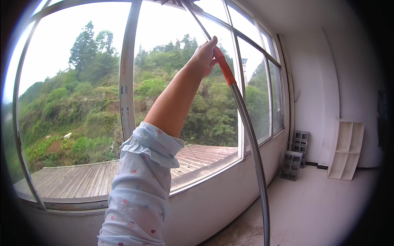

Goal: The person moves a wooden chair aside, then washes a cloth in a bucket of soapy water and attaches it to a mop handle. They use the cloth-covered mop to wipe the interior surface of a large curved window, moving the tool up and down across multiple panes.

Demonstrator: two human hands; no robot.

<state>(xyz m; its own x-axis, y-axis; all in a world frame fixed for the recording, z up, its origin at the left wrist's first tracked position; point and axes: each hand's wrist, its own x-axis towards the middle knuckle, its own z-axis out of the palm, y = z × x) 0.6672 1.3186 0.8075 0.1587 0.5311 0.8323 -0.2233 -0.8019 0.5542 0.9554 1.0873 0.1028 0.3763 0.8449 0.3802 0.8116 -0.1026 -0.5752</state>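
My left hand [204,57] grips a metal pole [251,129] high in front of the window, just at the top of its orange sleeve [226,66]. Above the hand a thinner metal section [197,20] slants up to the left. It reaches a dark, fringed head [197,6] at the window's upper frame, mostly cut off by the picture's top edge. Below, the pole runs down past the lower edge of the view. A rolled-up, light blue patterned sleeve [138,190] covers my upper arm. My right hand is out of view.
A large framed window has a thick upright post [126,77] and a sill [203,181]. Outside lie a corrugated roof [77,181] and a green hillside. Hollow blocks [291,164] and a white compartmented shelf unit [346,150] stand along the right wall on the pale floor [307,212].
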